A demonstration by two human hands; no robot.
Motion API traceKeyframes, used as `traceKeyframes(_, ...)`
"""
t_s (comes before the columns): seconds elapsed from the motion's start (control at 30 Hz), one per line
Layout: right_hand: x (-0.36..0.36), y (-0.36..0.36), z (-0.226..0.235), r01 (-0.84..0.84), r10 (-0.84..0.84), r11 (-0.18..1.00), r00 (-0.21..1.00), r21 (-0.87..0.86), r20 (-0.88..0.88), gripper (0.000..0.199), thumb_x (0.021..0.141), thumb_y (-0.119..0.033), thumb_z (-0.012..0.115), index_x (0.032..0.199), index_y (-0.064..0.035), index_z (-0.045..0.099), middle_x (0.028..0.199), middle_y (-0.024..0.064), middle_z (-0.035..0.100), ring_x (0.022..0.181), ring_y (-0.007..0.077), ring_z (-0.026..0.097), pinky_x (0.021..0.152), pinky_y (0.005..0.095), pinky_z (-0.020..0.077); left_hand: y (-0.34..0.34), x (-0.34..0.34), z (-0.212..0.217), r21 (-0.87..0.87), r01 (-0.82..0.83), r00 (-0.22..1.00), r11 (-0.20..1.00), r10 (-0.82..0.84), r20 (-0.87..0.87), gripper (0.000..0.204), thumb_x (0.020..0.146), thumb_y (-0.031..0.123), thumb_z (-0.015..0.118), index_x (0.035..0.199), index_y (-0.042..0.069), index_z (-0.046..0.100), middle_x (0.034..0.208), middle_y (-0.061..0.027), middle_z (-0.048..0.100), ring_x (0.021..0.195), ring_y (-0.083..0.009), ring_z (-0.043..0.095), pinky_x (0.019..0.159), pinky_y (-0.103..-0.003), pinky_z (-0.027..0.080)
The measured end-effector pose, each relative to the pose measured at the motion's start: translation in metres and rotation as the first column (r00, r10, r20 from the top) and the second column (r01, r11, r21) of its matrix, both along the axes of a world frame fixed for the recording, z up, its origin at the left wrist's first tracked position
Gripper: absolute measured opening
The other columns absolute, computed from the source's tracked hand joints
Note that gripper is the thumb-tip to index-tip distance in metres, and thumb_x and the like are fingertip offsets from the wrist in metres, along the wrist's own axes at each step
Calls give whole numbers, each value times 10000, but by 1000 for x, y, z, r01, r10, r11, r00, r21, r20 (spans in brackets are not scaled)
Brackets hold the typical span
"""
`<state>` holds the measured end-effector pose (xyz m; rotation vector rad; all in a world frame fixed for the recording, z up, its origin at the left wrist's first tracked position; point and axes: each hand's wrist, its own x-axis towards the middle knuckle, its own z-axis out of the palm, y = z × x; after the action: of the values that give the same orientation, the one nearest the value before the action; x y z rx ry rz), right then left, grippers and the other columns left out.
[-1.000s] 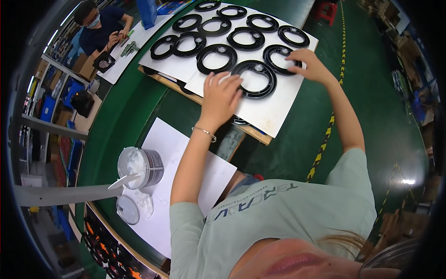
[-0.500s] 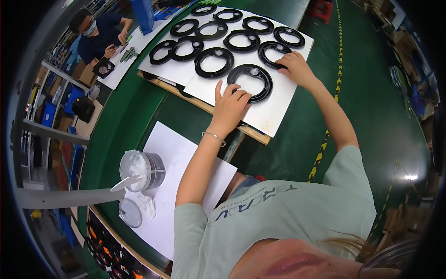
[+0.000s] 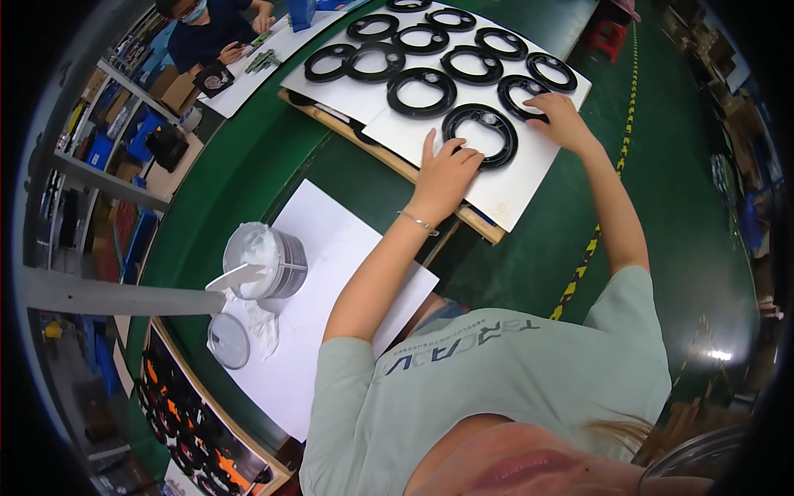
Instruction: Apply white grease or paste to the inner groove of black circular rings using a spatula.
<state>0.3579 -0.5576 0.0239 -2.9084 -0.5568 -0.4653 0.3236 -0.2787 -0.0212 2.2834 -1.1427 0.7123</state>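
Several black plastic rings lie spread over a white board, each with a small round pale spot near its inner edge. My left hand has its fingertips curled over the near ring's lower left rim, one finger raised apart. That near black ring rests on the board. Farther right, my right hand pinches the edge of another black ring, the thumb below and the fingers above. The undersides of the fingers are hidden in both hands.
An open tub of white paste with a white spatula stands on white paper, its round lid alongside. A grey bar crosses at left. A co-worker sits at the far left; a red stool stands far right.
The whole view has shifted, so the board and rings appear farther right and higher. Both hands stay at the same two rings, which keep their places on the board.
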Motion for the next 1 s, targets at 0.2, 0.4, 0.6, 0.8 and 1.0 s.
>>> traceKeyframes(0.2, 32, 49, 53, -258, 239, 960, 958, 107, 160, 283, 735, -133, 672, 999, -49, 614, 957, 120, 626, 908, 300, 569, 810, 388, 432, -8, -6, 0, 19, 29, 998, 999, -30, 53, 179, 775, 128, 542, 928, 115, 632, 922, 3, 630, 1073, -214, 514, 1040, -551, 207)
traceKeyframes(0.4, 95, 169, 45, -473, 470, 881, 878, 19, 90, 273, 776, -214, 655, 976, -30, 623, 948, 115, 624, 911, 307, 575, 809, 367, 450, 18, -33, 5, -1, 41, 994, 999, -41, -103, 310, 765, 170, 619, 1062, 99, 568, 1122, -41, 549, 1148, -230, 439, 1039, -553, 199)
traceKeyframes(0.6, 168, 250, -4, -109, 112, 973, 994, -202, 0, 342, 761, -332, 651, 946, -45, 642, 978, 126, 628, 954, 287, 576, 904, 423, 397, 64, -57, 27, -60, 3, 996, 998, -9, -92, 305, 752, 109, 630, 1052, 122, 574, 1113, -39, 544, 1112, -238, 466, 1027, -526, 234)
traceKeyframes(0.8, 165, 249, -12, -52, 74, 959, 995, -280, 69, 270, 745, -290, 669, 891, -64, 654, 914, 105, 646, 978, 272, 570, 956, 442, 358, 108, -64, 27, -140, -240, 963, 961, 217, -160, 248, 747, 87, 622, 992, 124, 613, 1118, -41, 555, 1113, -252, 469, 1027, -499, 230)
traceKeyframes(1.0, 144, 235, 2, -72, 45, 928, 996, -365, -81, 295, 751, -268, 676, 976, -81, 636, 981, 96, 625, 1073, 259, 518, 990, 479, 314, 107, -60, 21, -233, -254, 959, 939, 214, -184, 219, 740, 76, 611, 958, 101, 620, 1093, -56, 556, 1097, -259, 468, 1022, -501, 237)
